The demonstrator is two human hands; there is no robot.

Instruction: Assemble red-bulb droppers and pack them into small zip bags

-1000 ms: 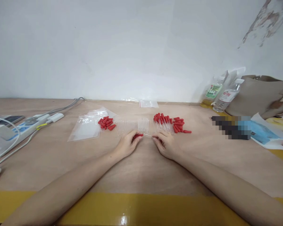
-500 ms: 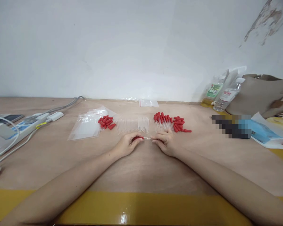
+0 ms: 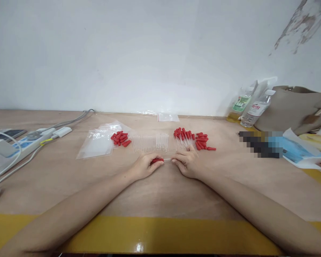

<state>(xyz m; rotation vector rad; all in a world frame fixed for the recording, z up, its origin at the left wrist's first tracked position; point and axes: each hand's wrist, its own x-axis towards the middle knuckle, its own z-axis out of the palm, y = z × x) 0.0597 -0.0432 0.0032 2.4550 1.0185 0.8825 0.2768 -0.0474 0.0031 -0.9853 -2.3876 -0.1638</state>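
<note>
My left hand (image 3: 145,165) is closed round a red rubber bulb (image 3: 157,160), pinching it at the fingertips. A thin clear glass tube (image 3: 167,160) sticks out of the bulb to the right, and my right hand (image 3: 186,163) pinches its other end. Both hands rest on the wooden table (image 3: 160,189). Just beyond them lies a row of bare clear tubes (image 3: 150,142). Loose red bulbs (image 3: 121,139) lie to its left. A pile of tubes fitted with red bulbs (image 3: 190,139) lies to its right.
Clear plastic bags (image 3: 97,146) lie left of the bulbs, one small bag (image 3: 168,117) by the wall. A power strip with cables (image 3: 29,141) is at far left. Two plastic bottles (image 3: 247,103), a beige bag (image 3: 296,107) and blue-white packaging (image 3: 296,150) sit at right.
Both hands have drawn slightly toward me with the bulb and tube. The bulb sits a little further out of my left fingers, the tube stretch between the hands looks shorter.
</note>
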